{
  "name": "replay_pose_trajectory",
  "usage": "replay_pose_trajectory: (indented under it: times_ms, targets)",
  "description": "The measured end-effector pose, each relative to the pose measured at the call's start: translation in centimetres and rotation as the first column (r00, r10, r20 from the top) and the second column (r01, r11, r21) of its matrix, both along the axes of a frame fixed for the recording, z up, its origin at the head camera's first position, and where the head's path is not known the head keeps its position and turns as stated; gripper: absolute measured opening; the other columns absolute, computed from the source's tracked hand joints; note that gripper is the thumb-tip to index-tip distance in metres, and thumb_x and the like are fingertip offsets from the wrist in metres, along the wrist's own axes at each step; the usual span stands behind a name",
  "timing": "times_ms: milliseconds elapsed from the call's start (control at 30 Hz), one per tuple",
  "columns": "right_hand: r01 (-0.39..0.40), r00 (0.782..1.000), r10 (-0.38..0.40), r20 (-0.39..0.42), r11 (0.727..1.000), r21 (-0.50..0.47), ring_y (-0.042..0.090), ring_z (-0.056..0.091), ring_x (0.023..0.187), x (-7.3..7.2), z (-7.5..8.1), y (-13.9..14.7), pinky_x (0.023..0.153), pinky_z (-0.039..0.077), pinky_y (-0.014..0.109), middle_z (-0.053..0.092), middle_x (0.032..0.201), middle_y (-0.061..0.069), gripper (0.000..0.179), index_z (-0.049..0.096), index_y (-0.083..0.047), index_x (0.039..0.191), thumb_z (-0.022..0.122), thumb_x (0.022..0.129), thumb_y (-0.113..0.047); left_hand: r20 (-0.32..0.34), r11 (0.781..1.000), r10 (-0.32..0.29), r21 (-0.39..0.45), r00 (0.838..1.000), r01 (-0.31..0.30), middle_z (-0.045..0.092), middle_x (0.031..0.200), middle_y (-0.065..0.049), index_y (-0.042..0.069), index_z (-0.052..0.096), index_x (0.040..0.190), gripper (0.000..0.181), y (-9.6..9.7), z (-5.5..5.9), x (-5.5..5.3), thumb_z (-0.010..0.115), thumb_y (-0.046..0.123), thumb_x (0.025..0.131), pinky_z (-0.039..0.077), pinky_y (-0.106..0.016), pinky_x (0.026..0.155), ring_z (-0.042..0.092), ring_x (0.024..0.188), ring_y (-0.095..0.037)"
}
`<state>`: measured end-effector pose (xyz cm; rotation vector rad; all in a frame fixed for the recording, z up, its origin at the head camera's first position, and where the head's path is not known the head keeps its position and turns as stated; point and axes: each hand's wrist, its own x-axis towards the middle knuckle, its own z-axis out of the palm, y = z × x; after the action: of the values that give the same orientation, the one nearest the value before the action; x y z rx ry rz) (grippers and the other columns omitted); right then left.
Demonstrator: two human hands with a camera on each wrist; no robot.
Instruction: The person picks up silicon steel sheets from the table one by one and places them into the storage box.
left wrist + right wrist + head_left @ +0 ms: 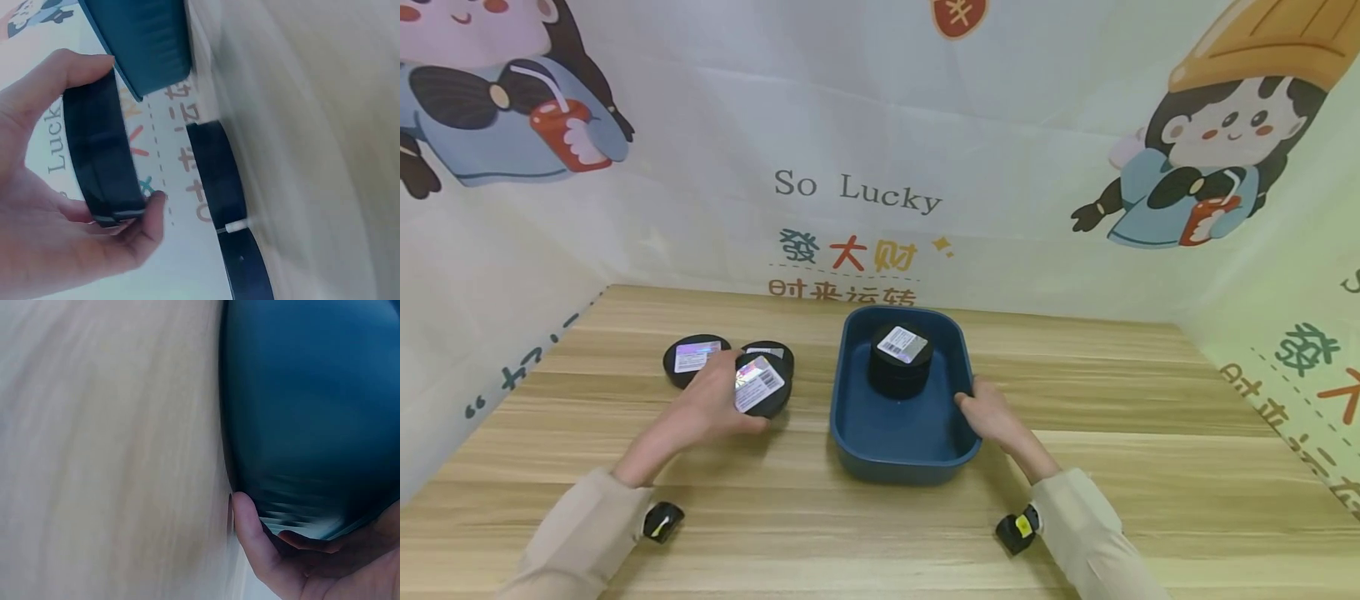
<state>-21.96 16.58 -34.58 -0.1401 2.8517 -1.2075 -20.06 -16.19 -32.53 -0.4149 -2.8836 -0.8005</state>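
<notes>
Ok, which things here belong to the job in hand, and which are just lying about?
Likely the job:
- black tin in the left fingers
- two other black tins
- blue bin
- black stack inside it

Seemingly just there:
- wrist cameras
- printed backdrop
- table

The held black tin (767,387) is hiding part of 1 other tin (782,353) at its 1 o'clock; its label print (757,382) (tiny) is blurring past reading.

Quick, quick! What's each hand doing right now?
Left hand: closed, holding a round black container.
Right hand: closed, gripping the side of the blue bin.
</notes>
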Motion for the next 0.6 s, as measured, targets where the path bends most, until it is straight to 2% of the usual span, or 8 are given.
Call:
replay_pose_trajectory:
  times_ms: [67,167,400,500,600]
  targets:
    - [0.001,1.000,-0.001,0.002,1.000,0.008,0.032,0.052,0.090,0.0,0.0,0.0,0.079,0.043,0.044,0.054,0.101,0.028,0.032,0.045,0.018,0.106,0.040,0.084,-0.005,-0.047,0.999,-0.022,0.025,0.999,0.023,0.040,0.115,-0.037,-0.020,0.029,0.121,0.090,0.4,0.1,-0.1,0.078,0.019,0.056,0.029,-0.054,0.094,0.035,0.113,-0.048]
    - [0.004,1.000,-0.004,0.003,1.000,0.016,0.032,0.051,0.089,0.0,0.0,0.0,0.079,0.043,0.043,0.054,0.101,0.027,0.032,0.045,0.018,0.105,0.040,0.084,-0.005,-0.101,0.997,-0.046,0.054,0.994,0.051,0.042,0.115,-0.034,-0.017,0.031,0.122,0.089,1.0,0.2,-0.1,0.078,0.019,0.056,0.033,-0.052,0.091,0.041,0.107,-0.044]
    - [-0.003,1.000,0.003,-0.004,1.000,0.008,0.033,0.051,0.092,0.1,0.0,-0.1,0.080,0.042,0.044,0.054,0.102,0.028,0.032,0.045,0.018,0.106,0.040,0.084,-0.005,-0.168,0.985,-0.091,0.129,0.982,0.113,0.047,0.116,-0.026,-0.009,0.036,0.124,0.084,2.7,0.5,-0.2,0.078,0.022,0.058,0.036,-0.050,0.086,0.047,0.103,-0.038]
    - [-0.003,1.000,0.003,0.001,1.000,0.005,0.034,0.051,0.093,0.0,0.0,0.0,0.081,0.042,0.045,0.053,0.103,0.029,0.033,0.044,0.018,0.106,0.040,0.084,-0.005,-0.196,0.975,-0.132,0.151,0.972,0.163,0.049,0.115,-0.023,-0.005,0.040,0.123,0.082,3.5,0.7,-0.3,0.080,0.025,0.058,0.037,-0.050,0.085,0.048,0.101,-0.036]
    - [0.001,1.000,-0.001,0.004,1.000,0.010,0.035,0.050,0.094,0.0,0.1,0.1,0.082,0.041,0.045,0.053,0.104,0.029,0.034,0.044,0.019,0.107,0.040,0.084,-0.006,-0.196,0.965,-0.187,0.149,0.963,0.218,0.050,0.117,-0.020,-0.003,0.042,0.123,0.082,4.6,1.0,-0.5,0.080,0.029,0.058,0.038,-0.048,0.085,0.049,0.101,-0.032]
